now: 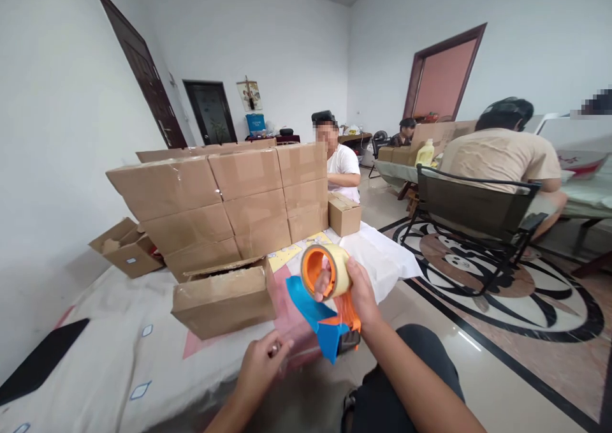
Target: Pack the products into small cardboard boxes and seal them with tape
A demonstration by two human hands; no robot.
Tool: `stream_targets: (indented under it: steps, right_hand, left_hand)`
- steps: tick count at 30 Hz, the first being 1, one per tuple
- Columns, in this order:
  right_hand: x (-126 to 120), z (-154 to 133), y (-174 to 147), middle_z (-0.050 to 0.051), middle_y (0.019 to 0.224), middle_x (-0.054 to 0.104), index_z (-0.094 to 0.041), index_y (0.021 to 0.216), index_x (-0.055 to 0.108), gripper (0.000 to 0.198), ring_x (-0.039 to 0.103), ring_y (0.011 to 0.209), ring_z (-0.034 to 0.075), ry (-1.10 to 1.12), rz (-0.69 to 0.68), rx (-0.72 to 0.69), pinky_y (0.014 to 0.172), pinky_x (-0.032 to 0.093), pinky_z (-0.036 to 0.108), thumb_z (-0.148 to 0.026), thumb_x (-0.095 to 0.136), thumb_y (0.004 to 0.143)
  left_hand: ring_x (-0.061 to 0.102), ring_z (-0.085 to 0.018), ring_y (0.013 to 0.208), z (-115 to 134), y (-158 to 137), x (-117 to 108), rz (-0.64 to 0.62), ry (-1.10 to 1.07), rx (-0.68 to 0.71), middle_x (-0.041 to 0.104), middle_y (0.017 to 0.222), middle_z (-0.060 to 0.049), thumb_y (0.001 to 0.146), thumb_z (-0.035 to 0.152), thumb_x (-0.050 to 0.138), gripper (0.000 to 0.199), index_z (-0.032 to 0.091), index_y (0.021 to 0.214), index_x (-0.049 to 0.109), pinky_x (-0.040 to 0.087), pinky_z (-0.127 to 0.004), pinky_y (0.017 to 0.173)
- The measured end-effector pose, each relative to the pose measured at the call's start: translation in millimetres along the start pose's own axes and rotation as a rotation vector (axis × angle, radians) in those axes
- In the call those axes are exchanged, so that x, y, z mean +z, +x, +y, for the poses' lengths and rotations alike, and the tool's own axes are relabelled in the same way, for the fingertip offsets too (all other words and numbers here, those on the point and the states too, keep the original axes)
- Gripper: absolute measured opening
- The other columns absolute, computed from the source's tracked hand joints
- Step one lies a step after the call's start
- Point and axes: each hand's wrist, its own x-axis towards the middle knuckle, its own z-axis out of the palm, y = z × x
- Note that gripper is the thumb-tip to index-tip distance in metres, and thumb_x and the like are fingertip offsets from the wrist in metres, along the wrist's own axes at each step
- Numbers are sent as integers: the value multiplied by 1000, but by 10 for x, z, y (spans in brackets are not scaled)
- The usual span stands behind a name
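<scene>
My right hand (362, 293) grips a tape dispenser (329, 334) with a blue and orange body. Its large tape roll (340, 268) is pale yellow around an orange core, and a fingertip shows through the core. Below and to the left, my left hand (261, 364) hovers near the table edge, loosely curled, thumb against the fingers; nothing shows in it. Just beyond that hand stands a cardboard box (222, 302), its top seam slightly gapped. Behind it rises a stack of taped cardboard boxes (253, 197).
A small box (344, 215) stands at the stack's right end, and an open carton (128, 248) lies at far left. A cloth (109, 350) covers the table; a black flat item (41, 359) rests on it. A person (345, 165) sits opposite. Another occupies a chair (473, 197) at right.
</scene>
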Motion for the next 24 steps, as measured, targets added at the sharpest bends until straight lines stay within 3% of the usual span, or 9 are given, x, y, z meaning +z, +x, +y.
stream_targets:
  steps: [4, 7, 11, 14, 17, 19, 22, 24]
  right_hand:
    - [-318, 284, 392, 4, 73, 69, -21, 86, 63, 55, 63, 64, 21, -283, 69, -101, 60, 53, 33, -76, 60, 81]
    - [-446, 725, 654, 3, 70, 66, -22, 79, 58, 59, 62, 66, 21, -412, 110, -28, 60, 53, 32, -81, 60, 75]
    - [-505, 1132, 747, 4, 73, 65, -23, 83, 56, 57, 64, 69, 23, -453, 111, 60, 63, 55, 37, -79, 56, 77]
    - [-561, 1101, 772, 5, 80, 63, -22, 86, 55, 52, 63, 81, 26, -528, 177, 34, 71, 55, 39, -72, 64, 73]
    - [-538, 863, 768, 5, 90, 60, -22, 91, 54, 49, 57, 94, 25, -622, 284, -59, 83, 51, 38, -60, 76, 68]
    - [-371, 689, 692, 4, 92, 59, -22, 95, 58, 43, 56, 92, 23, -669, 178, -125, 82, 49, 36, -55, 75, 72]
    - [122, 532, 435, 4, 93, 61, -22, 98, 68, 29, 57, 86, 20, -702, -273, -246, 75, 47, 33, -48, 69, 85]
    - [492, 497, 226, 4, 96, 62, -23, 99, 71, 23, 58, 88, 19, -716, -482, -310, 77, 47, 33, -43, 71, 87]
  left_hand:
    - [53, -14, 46, 382, 24, -85, 32, -114, 103, 55, 46, 4, 84, 46, 60, 32, 21, 64, 60, 37, -24, 54]
    - [53, -13, 44, 640, 73, -287, 112, -227, 89, 55, 46, 5, 85, 48, 60, 33, 20, 67, 60, 37, -23, 51]
    - [55, -13, 47, 681, 103, -612, 187, -266, 60, 60, 52, 4, 89, 53, 58, 35, 20, 81, 66, 36, -22, 49]
    - [51, -11, 45, 602, 78, -802, 228, -290, 49, 63, 54, 3, 90, 54, 59, 35, 20, 88, 68, 34, -22, 47]
    - [47, -10, 43, 510, 35, -925, 256, -314, 36, 63, 53, 4, 90, 52, 61, 33, 21, 89, 69, 33, -22, 46]
    - [47, -9, 44, 462, 0, -972, 263, -324, 33, 62, 52, 5, 91, 50, 63, 30, 21, 88, 69, 32, -22, 47]
    - [50, -10, 47, 432, -56, -998, 273, -303, 81, 62, 52, 5, 91, 45, 64, 26, 21, 86, 70, 34, -22, 50]
    - [53, -10, 49, 438, -82, -998, 272, -280, 135, 63, 53, 5, 92, 44, 63, 26, 21, 84, 70, 36, -22, 54]
